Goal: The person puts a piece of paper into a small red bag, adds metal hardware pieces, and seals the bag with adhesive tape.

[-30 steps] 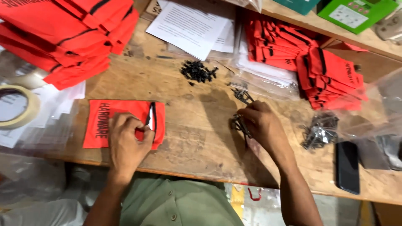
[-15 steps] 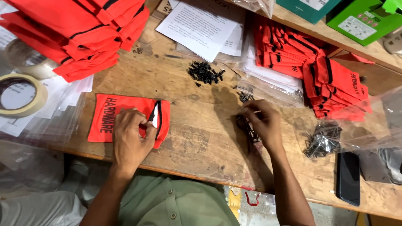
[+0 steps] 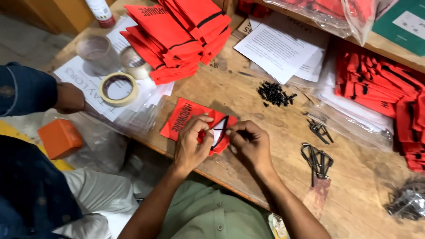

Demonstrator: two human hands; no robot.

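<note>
A small red fabric pouch [image 3: 183, 118] with a black-edged opening lies near the front edge of the wooden table [image 3: 274, 146]. My left hand [image 3: 191, 140] pinches the pouch's mouth from the left and holds it apart. From the right, my right hand [image 3: 249, 142] has its fingertips at the same opening; whether something small is in them is hidden. A bundle of dark metal clips [image 3: 318, 160] lies on the wood to the right of that hand.
Black screws [image 3: 274, 94] lie heaped behind the pouch. Stacks of red pouches [image 3: 177, 35] sit at the back left and at the right [image 3: 380, 88]. Printed sheets [image 3: 283, 48], tape rolls [image 3: 117, 88], another person's hand [image 3: 68, 98] at left.
My right hand has left the metal clips and come left to the pouch's opening. The view has shifted, bringing a person at the left into sight.
</note>
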